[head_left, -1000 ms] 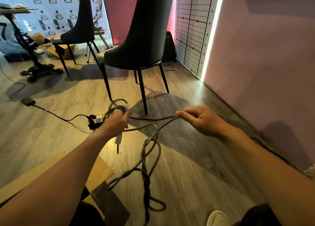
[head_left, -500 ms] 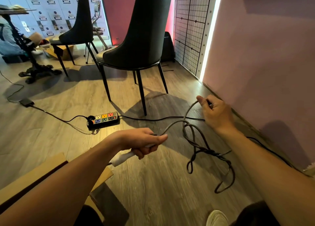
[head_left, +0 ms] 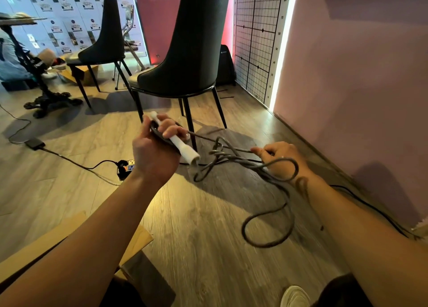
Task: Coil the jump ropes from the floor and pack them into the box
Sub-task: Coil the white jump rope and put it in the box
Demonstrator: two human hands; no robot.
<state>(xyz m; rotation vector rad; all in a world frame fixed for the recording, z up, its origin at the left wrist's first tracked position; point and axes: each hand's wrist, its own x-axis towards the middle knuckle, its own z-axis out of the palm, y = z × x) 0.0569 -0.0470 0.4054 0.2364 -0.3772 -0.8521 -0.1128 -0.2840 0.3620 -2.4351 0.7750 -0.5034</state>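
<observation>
A grey jump rope (head_left: 273,214) with a white handle (head_left: 183,148) hangs between my two hands above the wooden floor. My left hand (head_left: 155,151) grips the white handle together with a dark part against the palm, raised at centre. My right hand (head_left: 280,156) pinches the grey cord to the right, with a loop draped over its wrist. Tangled loops sit between the hands and one large loop sags toward the floor. The cardboard box (head_left: 139,235) shows only a flap at the bottom left, mostly hidden by my left forearm.
Right behind my hands stands a dark chair (head_left: 185,58), a second chair (head_left: 104,44) farther left. A power strip (head_left: 126,166) with black cables lies on the floor. The pink wall (head_left: 359,86) runs along the right. A person sits at far left. My white shoe (head_left: 294,296) is at the bottom.
My left hand rose and turned, bringing the white handle up and to the right. My right hand came back from the wall toward the centre, still pinching the cord, and the loops shifted with it.
</observation>
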